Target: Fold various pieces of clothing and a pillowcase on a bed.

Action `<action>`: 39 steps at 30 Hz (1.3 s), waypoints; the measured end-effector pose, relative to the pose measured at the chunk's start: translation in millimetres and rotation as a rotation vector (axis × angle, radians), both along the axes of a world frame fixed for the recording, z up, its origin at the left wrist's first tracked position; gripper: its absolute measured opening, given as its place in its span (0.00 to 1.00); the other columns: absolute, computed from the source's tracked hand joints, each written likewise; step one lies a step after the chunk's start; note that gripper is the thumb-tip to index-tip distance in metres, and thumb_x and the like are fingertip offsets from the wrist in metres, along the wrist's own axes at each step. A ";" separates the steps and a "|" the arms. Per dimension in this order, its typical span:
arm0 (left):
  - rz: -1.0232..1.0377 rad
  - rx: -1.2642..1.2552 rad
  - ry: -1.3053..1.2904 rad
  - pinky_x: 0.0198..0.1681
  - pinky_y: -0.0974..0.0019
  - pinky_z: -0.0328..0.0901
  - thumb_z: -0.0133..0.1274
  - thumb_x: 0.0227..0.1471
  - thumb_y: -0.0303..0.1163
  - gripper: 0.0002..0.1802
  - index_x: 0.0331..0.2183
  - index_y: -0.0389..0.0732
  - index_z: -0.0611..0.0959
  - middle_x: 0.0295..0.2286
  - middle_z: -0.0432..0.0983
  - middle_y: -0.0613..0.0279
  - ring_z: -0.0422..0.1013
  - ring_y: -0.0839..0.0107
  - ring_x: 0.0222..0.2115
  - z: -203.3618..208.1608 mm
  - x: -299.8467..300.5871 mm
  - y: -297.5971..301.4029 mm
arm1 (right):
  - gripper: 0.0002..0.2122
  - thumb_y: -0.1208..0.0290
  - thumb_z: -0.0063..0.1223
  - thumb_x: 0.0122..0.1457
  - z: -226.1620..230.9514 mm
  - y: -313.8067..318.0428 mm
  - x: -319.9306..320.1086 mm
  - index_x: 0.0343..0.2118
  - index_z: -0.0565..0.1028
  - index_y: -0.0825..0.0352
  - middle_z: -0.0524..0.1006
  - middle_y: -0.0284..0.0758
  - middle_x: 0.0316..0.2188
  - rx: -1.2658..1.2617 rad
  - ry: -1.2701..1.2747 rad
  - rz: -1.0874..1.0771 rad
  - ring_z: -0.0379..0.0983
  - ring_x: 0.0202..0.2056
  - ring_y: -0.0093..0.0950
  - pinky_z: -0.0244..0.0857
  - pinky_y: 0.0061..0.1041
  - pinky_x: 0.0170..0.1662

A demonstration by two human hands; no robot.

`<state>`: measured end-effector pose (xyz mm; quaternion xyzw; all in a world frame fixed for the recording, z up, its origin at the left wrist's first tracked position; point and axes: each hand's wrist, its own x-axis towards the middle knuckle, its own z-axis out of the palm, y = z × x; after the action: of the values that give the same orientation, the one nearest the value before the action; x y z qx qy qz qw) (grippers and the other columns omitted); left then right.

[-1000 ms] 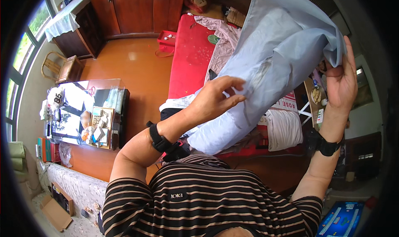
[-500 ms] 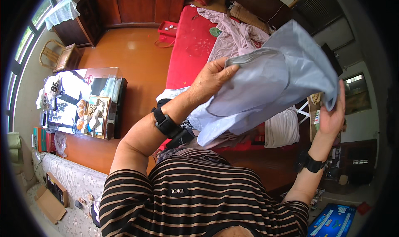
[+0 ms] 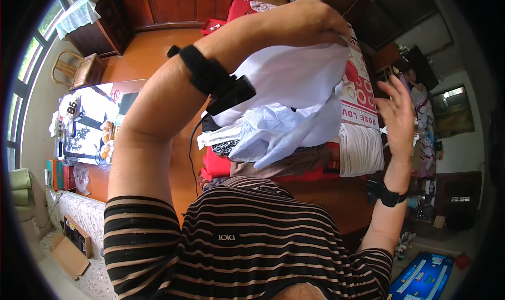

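Observation:
A pale blue shirt [image 3: 294, 68] hangs from my left hand [image 3: 331, 23], which is raised over the bed with its fingers closed on the cloth. Part of that grip is hidden behind the back of the hand. The shirt's lower folds [image 3: 268, 126] droop onto or just above a pile of clothes at the bed's near edge. My right hand [image 3: 397, 110] is off to the right, apart from the shirt, fingers spread and holding nothing. Nearest to it is a folded white cloth [image 3: 361, 150] on the bed edge.
Brown cloth [image 3: 284, 163] and leopard-print fabric [image 3: 225, 148] lie under the shirt. A black cable [image 3: 191, 147] hangs left of the bed. Further left stands a glass-topped table [image 3: 87, 147] with items on it, and a wooden chair [image 3: 79, 71]. A patterned sheet [image 3: 359, 97] covers the bed's right side.
My left hand has swung up and to the right, carrying the shirt's gripped edge. My right hand has let go of the shirt and moved slightly left and down, its fingers now spread.

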<state>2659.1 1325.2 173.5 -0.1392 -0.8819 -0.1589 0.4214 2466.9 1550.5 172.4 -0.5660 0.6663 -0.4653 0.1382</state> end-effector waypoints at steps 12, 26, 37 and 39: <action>0.434 0.029 0.124 0.36 0.59 0.66 0.53 0.42 0.33 0.08 0.27 0.41 0.80 0.28 0.75 0.52 0.71 0.55 0.33 4.7 21.3 14.8 | 0.13 0.67 0.45 0.57 -1.7 -106.8 25.4 0.42 0.69 0.69 0.74 0.35 0.28 -0.060 0.230 0.095 0.71 0.27 0.24 0.64 0.21 0.31; 0.030 0.624 -0.690 0.38 0.67 0.65 0.51 0.49 0.33 0.12 0.32 0.34 0.77 0.28 0.77 0.55 0.73 0.67 0.32 -174.4 30.2 44.7 | 0.19 0.79 0.43 0.55 73.0 -112.3 32.3 0.51 0.63 0.63 0.73 0.33 0.33 -0.188 -0.256 0.255 0.71 0.23 0.20 0.69 0.17 0.24; 0.086 0.836 -0.484 0.38 0.71 0.64 0.48 0.51 0.28 0.10 0.37 0.37 0.76 0.27 0.74 0.66 0.68 0.79 0.31 -131.8 94.8 -15.5 | 0.19 0.82 0.45 0.53 86.9 -44.1 -108.8 0.50 0.65 0.66 0.71 0.35 0.37 -0.223 -0.441 0.027 0.71 0.34 0.25 0.68 0.23 0.41; 0.176 0.701 -0.492 0.38 0.71 0.64 0.45 0.52 0.29 0.10 0.37 0.38 0.75 0.28 0.74 0.64 0.69 0.77 0.31 -108.2 100.4 -21.4 | 0.19 0.81 0.45 0.54 87.7 -33.1 -105.7 0.51 0.64 0.65 0.71 0.34 0.38 -0.232 -0.353 -0.050 0.70 0.33 0.21 0.66 0.18 0.35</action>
<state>2759.5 1303.8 65.3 0.1299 -0.8574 -0.4405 0.2323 2361.2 1517.3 260.1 -0.4712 0.5876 -0.6340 0.1751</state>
